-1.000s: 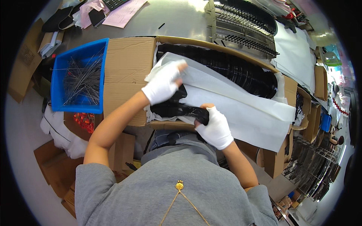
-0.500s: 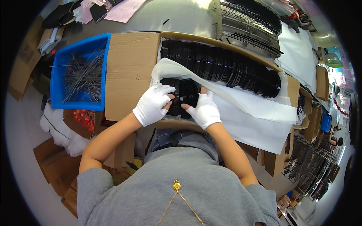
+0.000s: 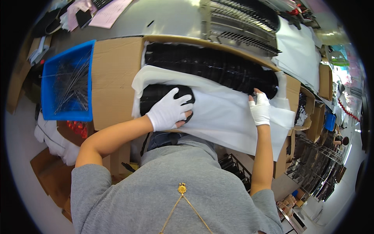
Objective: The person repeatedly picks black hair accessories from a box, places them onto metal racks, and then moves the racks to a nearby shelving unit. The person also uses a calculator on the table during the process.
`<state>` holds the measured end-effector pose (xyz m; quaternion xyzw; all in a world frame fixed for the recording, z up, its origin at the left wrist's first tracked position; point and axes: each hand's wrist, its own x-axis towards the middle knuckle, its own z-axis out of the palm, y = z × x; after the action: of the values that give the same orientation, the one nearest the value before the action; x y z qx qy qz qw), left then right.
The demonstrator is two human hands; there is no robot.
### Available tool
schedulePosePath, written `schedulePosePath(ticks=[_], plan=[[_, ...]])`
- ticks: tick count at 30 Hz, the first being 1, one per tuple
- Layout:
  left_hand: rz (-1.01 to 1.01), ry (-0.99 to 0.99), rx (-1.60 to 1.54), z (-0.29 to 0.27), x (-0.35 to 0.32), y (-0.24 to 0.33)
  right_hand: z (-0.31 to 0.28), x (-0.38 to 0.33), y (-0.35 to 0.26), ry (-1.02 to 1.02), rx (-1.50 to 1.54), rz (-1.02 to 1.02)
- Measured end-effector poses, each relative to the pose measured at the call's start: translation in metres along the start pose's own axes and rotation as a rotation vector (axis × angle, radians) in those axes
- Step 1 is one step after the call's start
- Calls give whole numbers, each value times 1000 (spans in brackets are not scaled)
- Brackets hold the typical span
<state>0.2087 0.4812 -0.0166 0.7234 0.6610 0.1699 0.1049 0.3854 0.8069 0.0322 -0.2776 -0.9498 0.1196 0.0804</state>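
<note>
A long cardboard box (image 3: 117, 82) holds two rows of thin glossy black round pieces standing on edge. The far row (image 3: 210, 64) runs nearly the box's full length. The near row (image 3: 150, 97) is a short stack at the left end. My left hand (image 3: 167, 111), in a white glove with some fingertips bare, lies spread over this short stack. My right hand (image 3: 260, 110), gloved alike, is at the far row's near edge, toward its right end. Its thumb and forefinger are apart; I make out nothing between them. White lining paper (image 3: 222, 113) separates the rows and drapes over the front edge.
A blue bin (image 3: 89, 85) of thin metal wires stands left of the box. Behind lies a metal table (image 3: 167, 23) with a slotted metal rack (image 3: 241, 27) and papers (image 3: 111, 13). White sheets (image 3: 298, 54) and small cartons are at the right. A wire rack (image 3: 317, 165) stands lower right.
My right hand has left the short stack and moved right to the far row. My left hand has spread its fingers over the stack. The whole view has shifted slightly.
</note>
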Motion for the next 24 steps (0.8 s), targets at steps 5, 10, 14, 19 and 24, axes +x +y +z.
schedulePosePath(ticks=[5, 10, 14, 19, 24], plan=[[-42, -125, 9, -37, 22, 19, -48, 40, 47, -205, 102, 115], [-48, 194, 237, -127, 151, -15, -66, 188, 34, 233, 588, 111], [-219, 234, -24, -134, 263, -82, -20, 329, 19, 81, -64, 183], [-358, 17, 89, -104, 281, -107, 30, 371, 41, 214, 83, 493], [-314, -22, 42, -109, 276, -109, 42, 356, 73, -42, 1421, 740]])
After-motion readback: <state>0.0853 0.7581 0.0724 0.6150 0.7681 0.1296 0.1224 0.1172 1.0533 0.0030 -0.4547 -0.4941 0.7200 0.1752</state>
